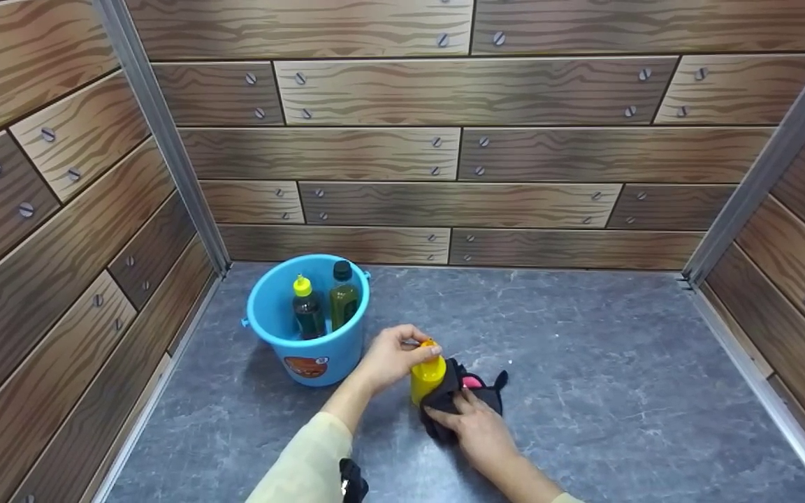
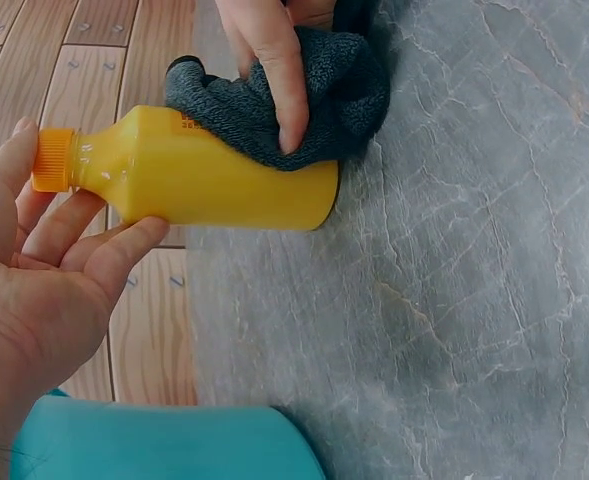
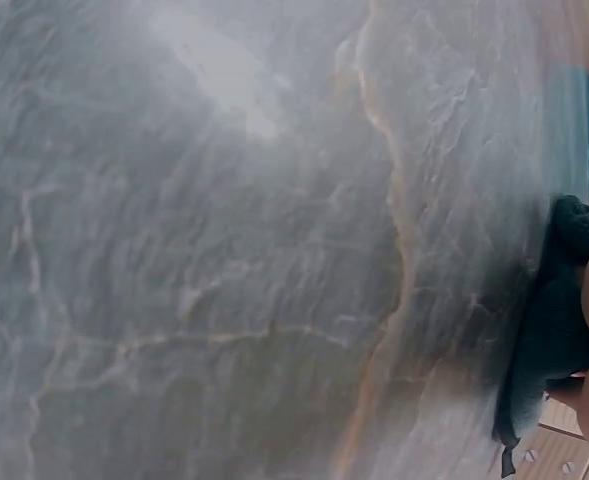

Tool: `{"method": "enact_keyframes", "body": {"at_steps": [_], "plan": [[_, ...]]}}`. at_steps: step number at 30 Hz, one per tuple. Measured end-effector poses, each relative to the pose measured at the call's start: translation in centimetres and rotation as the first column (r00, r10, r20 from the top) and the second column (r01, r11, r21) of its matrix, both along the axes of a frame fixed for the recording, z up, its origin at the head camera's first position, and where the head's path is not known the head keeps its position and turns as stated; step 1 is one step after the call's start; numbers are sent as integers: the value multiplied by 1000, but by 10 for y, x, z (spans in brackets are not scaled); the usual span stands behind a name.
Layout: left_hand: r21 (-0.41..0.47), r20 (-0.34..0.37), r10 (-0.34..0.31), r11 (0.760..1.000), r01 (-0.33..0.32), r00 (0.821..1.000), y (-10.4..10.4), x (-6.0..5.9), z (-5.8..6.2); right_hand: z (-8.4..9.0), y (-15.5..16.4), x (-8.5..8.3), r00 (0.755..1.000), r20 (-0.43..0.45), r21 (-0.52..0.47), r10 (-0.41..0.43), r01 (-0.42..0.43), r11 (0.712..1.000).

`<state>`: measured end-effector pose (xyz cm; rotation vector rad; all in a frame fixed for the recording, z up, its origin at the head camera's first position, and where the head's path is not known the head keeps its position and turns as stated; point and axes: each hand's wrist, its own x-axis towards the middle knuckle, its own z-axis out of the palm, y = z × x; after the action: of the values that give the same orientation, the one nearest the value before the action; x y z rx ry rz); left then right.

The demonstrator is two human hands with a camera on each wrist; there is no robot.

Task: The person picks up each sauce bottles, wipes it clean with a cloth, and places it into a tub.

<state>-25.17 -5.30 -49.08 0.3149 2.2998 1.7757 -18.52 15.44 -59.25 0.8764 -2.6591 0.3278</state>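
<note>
Left hand (image 1: 394,356) is up at the top of the yellow bottle (image 1: 428,378), fingers curled round its neck by the orange cap (image 2: 52,159). The left wrist view shows it close: thumb above the cap, fingertips (image 2: 134,237) under the shoulder of the bottle, palm open toward the camera. The bottle stands on the grey marbled floor (image 1: 584,363), near the middle of the enclosure, just at 4 o'clock of the blue bucket (image 1: 284,335).

Right hand (image 1: 476,429) comes in from 5 o'clock of the bottle and presses a dark cloth (image 1: 448,402) against the bottle's side. A straight finger (image 2: 284,90) lies flat across the bunched cloth, holding it on the yellow body; how the other fingers lie I cannot tell. A bit of pink (image 1: 471,381) shows in the cloth at 3 o'clock of the bottle. In the right wrist view only the cloth's edge (image 3: 559,330) and a sliver of the hand appear at the right border, over the floor.

In the bucket, two bottles stand upright side by side: a dark one with a yellow cap (image 1: 307,307) and a greenish one with a black cap (image 1: 344,297). Wood-plank walls (image 1: 444,140) close in at 9, 12 and 3 o'clock.
</note>
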Motion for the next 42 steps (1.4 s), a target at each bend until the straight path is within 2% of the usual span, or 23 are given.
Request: {"method": "enact_keyframes", "body": {"at_steps": [6,14,26,32,37,42], "plan": [[-3,16,5,1000,-5,1000,0,-1,0,5,-2,3,999,18,63,-33,31,997],[-13,24,-1,1000,1,1000,0,-1,2,13,-3,4,992,106,136,-75,60,989],[-62,-9,-31,998,30,999,-3,0,5,17,1,3,956,253,132,-148,117,984],[-89,-19,-42,995,40,999,-4,-2,6,15,8,3,965,216,106,-150,130,986],[-91,-41,-54,995,50,998,-4,-3,6,17,13,4,956,238,103,-174,154,983],[-108,-19,-74,992,71,997,-7,-3,7,17,19,5,952,245,88,-184,167,982]]}}
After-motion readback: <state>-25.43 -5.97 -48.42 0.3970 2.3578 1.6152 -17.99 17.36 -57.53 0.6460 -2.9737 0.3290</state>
